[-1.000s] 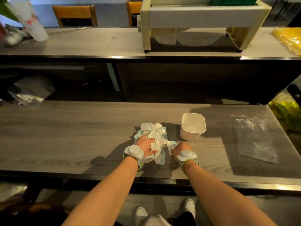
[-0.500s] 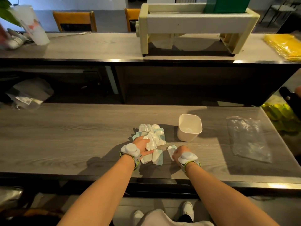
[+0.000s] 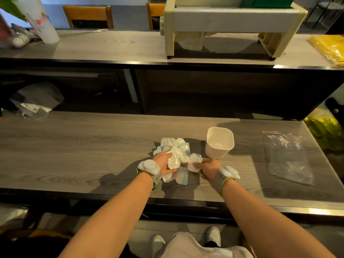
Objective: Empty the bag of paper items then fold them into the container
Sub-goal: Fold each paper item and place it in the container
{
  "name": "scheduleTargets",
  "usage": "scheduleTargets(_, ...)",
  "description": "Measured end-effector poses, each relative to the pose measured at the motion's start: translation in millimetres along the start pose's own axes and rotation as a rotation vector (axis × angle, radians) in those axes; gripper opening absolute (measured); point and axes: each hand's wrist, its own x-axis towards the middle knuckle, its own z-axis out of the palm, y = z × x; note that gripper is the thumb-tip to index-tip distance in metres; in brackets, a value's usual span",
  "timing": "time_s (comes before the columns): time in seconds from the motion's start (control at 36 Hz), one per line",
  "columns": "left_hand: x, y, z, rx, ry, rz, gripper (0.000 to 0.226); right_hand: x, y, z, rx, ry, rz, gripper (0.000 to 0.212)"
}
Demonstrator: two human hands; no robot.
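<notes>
The left hand (image 3: 163, 163) lies on a heap of white and pale blue paper items (image 3: 174, 155), fingers curled around a crumpled white piece at the heap's near side. The right hand (image 3: 206, 167) is lifted just beside the heap, pinching a small white and blue paper piece (image 3: 194, 162) between thumb and fingertips. Both wrists carry grey bands with white pads.

Just beyond the right hand stands the white square container (image 3: 219, 142), open and upright, apart from the heap, with nothing between it and the held piece. Farther out to the right of that hand the clear plastic bag (image 3: 287, 157) lies flat, well apart from the container.

All this rests on a grey wood-grain counter (image 3: 74, 146) with a dark front edge. Beyond the hands a higher counter (image 3: 111, 47) of the same grain carries a cream-coloured frame (image 3: 229, 21) with something green on top, a white cup (image 3: 44, 25) far to the left, and yellow sheets (image 3: 331, 47) far to the right. Two wooden chairs (image 3: 89, 15) stand behind it. On the dark shelf between the counters, left of the left hand, lies a grey bag (image 3: 37, 97).
</notes>
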Motion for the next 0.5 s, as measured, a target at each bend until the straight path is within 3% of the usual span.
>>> scheduleTargets(0.03,2.7,-2.0,1.2,-0.020,-0.017,-0.008,0.040,-3.6,-5.4,4.1,0.056,-0.030,-0.014,0.011)
scheduleTargets(0.11,-0.8,-0.5,9.4,-0.091,-0.076,-0.043,0.037,-8.7,-25.0,16.3,0.114,-0.079,-0.113,0.013)
scheduleTargets(0.22,6.2,-5.7,9.2,0.059,-0.057,0.032,0.023,-6.6,-35.3,26.2,-0.057,-0.166,-0.224,0.014)
scheduleTargets(0.36,19.8,-10.2,-5.3,0.190,0.040,0.124,0.009,4.5,-27.9,28.0,0.064,-0.041,-0.121,0.026)
scheduleTargets(0.42,11.1,-0.5,-6.0,0.103,0.058,0.051,0.009,11.3,-17.5,29.8,-0.114,-0.032,-0.068,0.042)
scheduleTargets(0.5,8.0,5.4,-8.7,0.039,0.074,-0.014,0.026,9.8,-8.5,29.2,-0.643,-0.065,-0.069,0.070)
